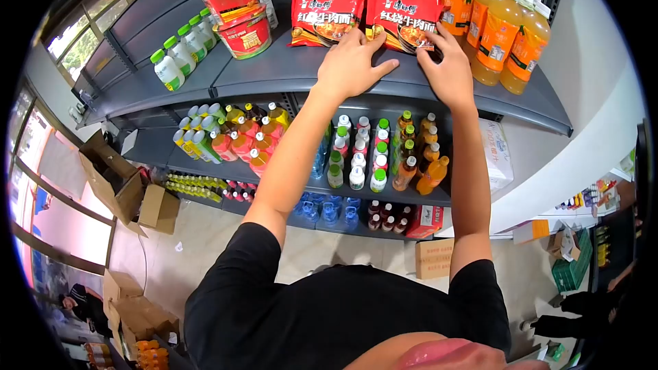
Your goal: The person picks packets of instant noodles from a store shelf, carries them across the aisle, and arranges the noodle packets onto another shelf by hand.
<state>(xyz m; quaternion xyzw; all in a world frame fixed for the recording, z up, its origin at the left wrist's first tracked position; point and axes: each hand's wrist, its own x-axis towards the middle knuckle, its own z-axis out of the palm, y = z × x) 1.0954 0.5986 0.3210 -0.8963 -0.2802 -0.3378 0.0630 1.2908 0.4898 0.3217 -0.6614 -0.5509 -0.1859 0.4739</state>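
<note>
Two red noodle-packet stacks point(325, 8), two noodle tubs point(247, 38), five green-capped bottles point(192, 42) left of tubs.

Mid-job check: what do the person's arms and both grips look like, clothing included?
Short, plain black sleeves end near the elbows, leaving the forearms bare. The left grip and right grip are ungloved human hands; no rings, watch or cables show.

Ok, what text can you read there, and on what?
"红烧牛肉面": left front red packet, right front red packet.
"康师傅", smaller: above that, both packets.
Too small or blurred: red tubs, orange-labelled bottles, white carton, everything else.
</note>
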